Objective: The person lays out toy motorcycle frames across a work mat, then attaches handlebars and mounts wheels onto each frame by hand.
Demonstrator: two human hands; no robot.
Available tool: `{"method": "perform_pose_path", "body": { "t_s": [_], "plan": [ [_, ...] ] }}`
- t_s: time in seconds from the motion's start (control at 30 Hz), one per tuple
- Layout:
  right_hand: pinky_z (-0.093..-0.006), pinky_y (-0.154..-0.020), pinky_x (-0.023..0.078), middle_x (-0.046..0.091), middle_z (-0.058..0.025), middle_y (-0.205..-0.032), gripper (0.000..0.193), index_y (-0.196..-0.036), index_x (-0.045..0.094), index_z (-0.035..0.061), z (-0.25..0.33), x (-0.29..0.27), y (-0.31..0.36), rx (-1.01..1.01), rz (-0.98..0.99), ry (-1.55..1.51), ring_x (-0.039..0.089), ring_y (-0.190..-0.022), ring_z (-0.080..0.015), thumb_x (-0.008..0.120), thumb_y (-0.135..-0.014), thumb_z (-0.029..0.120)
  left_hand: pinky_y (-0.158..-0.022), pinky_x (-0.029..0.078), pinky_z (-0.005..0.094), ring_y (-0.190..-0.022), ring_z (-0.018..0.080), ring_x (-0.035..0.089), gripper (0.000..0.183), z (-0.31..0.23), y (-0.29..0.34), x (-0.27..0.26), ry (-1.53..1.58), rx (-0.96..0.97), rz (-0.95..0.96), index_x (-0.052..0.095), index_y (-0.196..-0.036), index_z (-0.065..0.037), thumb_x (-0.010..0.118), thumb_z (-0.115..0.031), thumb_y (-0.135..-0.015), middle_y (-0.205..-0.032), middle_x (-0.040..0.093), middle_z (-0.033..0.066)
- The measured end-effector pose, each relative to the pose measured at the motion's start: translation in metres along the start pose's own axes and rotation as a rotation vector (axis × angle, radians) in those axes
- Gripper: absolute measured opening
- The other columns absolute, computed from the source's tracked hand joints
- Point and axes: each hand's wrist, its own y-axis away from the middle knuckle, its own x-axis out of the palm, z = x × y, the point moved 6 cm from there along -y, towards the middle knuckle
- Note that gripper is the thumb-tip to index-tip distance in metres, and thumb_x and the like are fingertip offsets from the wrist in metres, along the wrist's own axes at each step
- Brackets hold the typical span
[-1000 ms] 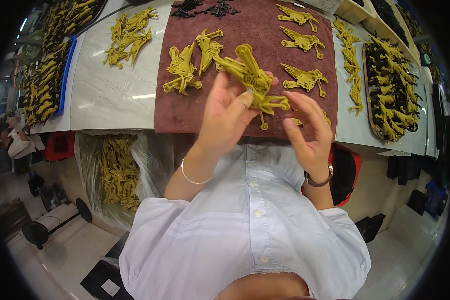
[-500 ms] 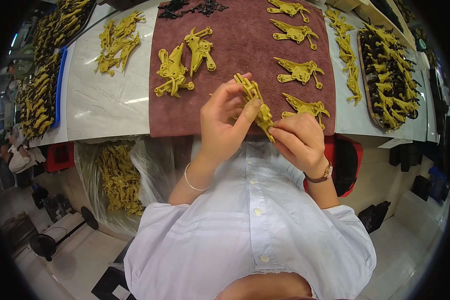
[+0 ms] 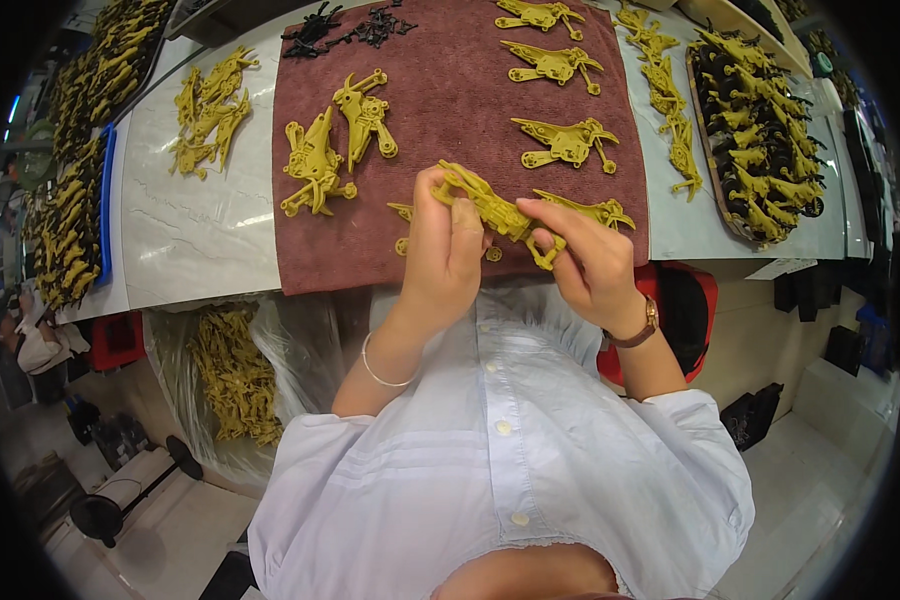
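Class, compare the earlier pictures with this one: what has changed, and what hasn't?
The right hand, open at first, has closed on the lower end of the yellow part, which has turned more crosswise. The left hand still holds it; the black pieces stay on the cloth.

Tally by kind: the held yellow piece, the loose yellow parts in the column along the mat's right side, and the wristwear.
Held yellow piece: 1
Yellow parts in the column along the mat's right side: 4
Bangle: 1
Wristwatch: 1
Total: 7
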Motion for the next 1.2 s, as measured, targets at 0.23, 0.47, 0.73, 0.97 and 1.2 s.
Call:
{"method": "perform_pose_path", "body": {
  "t_s": [0.23, 0.47, 0.73, 0.97, 1.2],
  "plan": [
    [-0.0311, -0.060, 0.054, 0.068, -0.0110, -0.089, 0.022, -0.112, 0.063, -0.0035, -0.050, -0.006, -0.014, 0.380, -0.011, -0.283, 0.067, -0.078, -0.0110, 0.056, -0.093, 0.006, -0.065, 0.047, 0.0209, -0.074, 0.0074, 0.052, 0.015, 0.003, -0.020, -0.010, 0.101, 0.007, -0.021, 0.037, -0.111, -0.003, 0.034, -0.016, -0.103, -0.099, 0.054, 0.0092],
    [-0.0324, -0.062, 0.056, 0.067, -0.0099, -0.095, 0.026, -0.119, 0.065, 0.0101, -0.086, -0.099, -0.069, 0.101, -0.428, 0.262, 0.066, -0.078, -0.0145, 0.055, -0.096, 0.020, -0.070, 0.057, 0.0272, -0.086, 0.0116, 0.061, 0.013, -0.007, -0.042, -0.031, 0.122, 0.017, -0.090, 0.037, -0.109, -0.001, 0.043, -0.005, -0.098, -0.107, 0.057, 0.0140],
    [-0.0406, -0.066, 0.056, 0.065, -0.0140, -0.105, 0.030, -0.120, 0.064, 0.0148, -0.171, -0.126, -0.099, 0.236, -0.232, 1.270, 0.067, -0.087, -0.0280, 0.054, -0.092, 0.019, -0.057, 0.053, 0.0272, -0.053, 0.0137, 0.060, 0.024, -0.010, -0.048, -0.046, -0.844, 0.146, -0.202, 0.055, -0.103, 0.003, 0.066, -0.011, -0.086, -0.114, 0.060, 0.0161],
    [-0.0500, -0.078, 0.053, 0.064, -0.0169, -0.107, 0.038, -0.122, 0.062, 0.0134, -0.183, -0.122, -0.101, 0.377, -0.097, 1.166, 0.063, -0.098, -0.0371, 0.056, -0.085, 0.015, -0.073, 0.052, 0.0382, -0.080, 0.0276, 0.065, 0.032, -0.030, -0.052, -0.064, -1.351, 0.420, -0.295, 0.060, -0.110, 0.000, 0.068, -0.012, -0.082, -0.116, 0.060, 0.0185],
    [-0.0402, -0.092, 0.048, 0.060, -0.0186, -0.122, 0.040, -0.127, 0.058, 0.0091, -0.079, -0.050, -0.096, -0.054, -0.192, 0.792, 0.059, -0.109, -0.0358, 0.055, -0.087, 0.012, -0.080, 0.050, 0.0452, -0.091, 0.0387, 0.063, 0.036, -0.022, -0.080, -0.078, -1.422, 0.123, -0.278, 0.059, -0.111, -0.001, 0.067, -0.020, -0.081, -0.098, 0.065, 0.0202]
  ]
}}
